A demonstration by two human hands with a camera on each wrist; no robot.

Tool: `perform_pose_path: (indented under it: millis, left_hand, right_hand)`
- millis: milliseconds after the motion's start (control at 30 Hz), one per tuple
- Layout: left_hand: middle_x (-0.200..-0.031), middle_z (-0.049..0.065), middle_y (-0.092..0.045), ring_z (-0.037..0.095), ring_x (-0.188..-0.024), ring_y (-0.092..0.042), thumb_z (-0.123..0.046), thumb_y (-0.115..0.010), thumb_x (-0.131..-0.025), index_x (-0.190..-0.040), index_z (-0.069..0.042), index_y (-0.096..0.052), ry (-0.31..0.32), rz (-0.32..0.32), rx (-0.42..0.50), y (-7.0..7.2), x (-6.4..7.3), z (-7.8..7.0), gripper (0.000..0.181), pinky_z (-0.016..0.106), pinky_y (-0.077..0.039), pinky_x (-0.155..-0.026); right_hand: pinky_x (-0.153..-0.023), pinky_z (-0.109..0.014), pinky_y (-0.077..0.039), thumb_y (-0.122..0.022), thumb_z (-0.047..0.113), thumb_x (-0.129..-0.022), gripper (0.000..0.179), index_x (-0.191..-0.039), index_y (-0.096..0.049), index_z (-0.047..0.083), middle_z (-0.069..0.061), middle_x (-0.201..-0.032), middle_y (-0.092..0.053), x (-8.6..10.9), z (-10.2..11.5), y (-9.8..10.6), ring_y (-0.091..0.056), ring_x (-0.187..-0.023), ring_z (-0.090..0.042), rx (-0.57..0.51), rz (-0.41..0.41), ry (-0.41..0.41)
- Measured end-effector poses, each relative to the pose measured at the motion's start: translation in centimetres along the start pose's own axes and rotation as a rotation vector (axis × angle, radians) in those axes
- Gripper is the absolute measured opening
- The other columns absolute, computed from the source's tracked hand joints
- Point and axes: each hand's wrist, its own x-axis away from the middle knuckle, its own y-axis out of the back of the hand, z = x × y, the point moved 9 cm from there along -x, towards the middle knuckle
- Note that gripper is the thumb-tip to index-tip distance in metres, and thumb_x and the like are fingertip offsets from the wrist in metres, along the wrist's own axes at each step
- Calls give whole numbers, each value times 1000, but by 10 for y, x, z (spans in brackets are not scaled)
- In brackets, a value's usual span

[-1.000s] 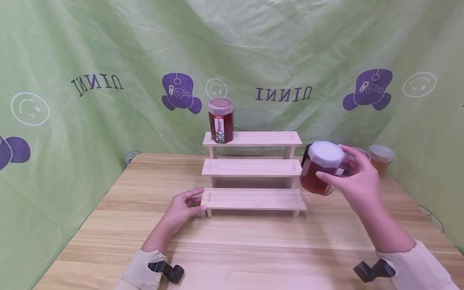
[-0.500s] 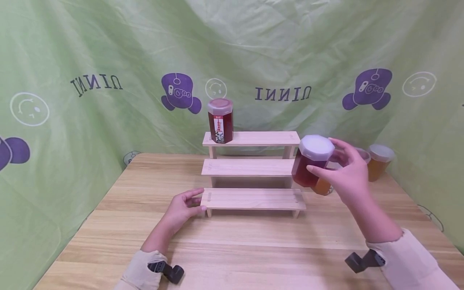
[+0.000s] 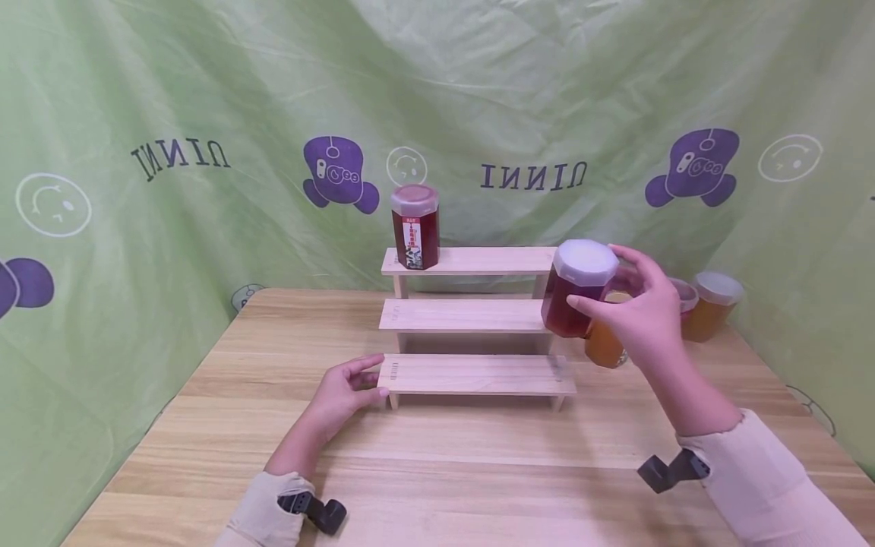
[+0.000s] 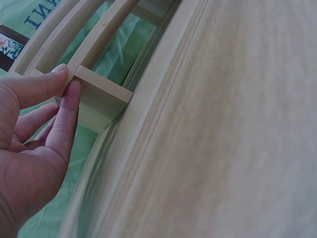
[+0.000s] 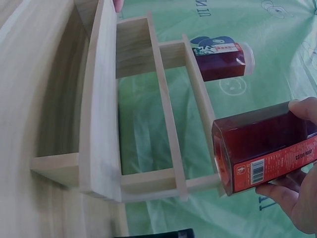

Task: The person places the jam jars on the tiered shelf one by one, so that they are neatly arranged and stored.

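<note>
While right hand (image 3: 645, 308) grips it, jar (image 3: 560, 305) dark red — faceted (lid (image 3: 585, 260) whitish).

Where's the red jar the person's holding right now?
In the head view, the red jar is right of centre in the right hand, overlapping the right side of the wooden rack.

The head view is lit brightly and softly, apparently from above, and a pinkish-white glow is spread over the near part of the table (image 3: 465, 475). The white lid (image 3: 585, 260) of the raised jar (image 3: 562, 308) is almost bleached. Both wrist views are dimmer and cooler. In the left one, the boards of the wooden stand (image 4: 101, 35) are bent into curves by the lens, and the table's grain is blurred. In the right one, a dark shadow is cast below the lowest board (image 5: 101, 114), while the barcode (image 5: 257, 171) is rendered clearly.
</note>
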Motion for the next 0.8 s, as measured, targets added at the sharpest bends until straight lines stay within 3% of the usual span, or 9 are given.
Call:
perform_pose_path:
  millis: [533, 800]
  left_hand:
    - [-128, 16, -60, 26, -112, -59, 2, -78, -79, -134, -2, -57, -2, -4, -9, 1, 0, 0, 60, 23, -53, -81]
    - [-129, 17, -59, 27, -112, -59, 2, -78, -78, -135, -1, -56, -9, 5, -7, 0, 0, 0, 60, 24, -53, -81]
  right_hand:
    - [-94, -37, -50, -91, 33, -68, 93, -147, -43, 25, -6, -132, -60, -24, 15, -12, -57, -113, -18, -36, -8, -14]
    - [-96, -37, -48, -92, 31, -67, 92, -145, -45, 22, -8, -128, -61, -37, 23, -23, -58, -113, -19, -58, -6, 10]
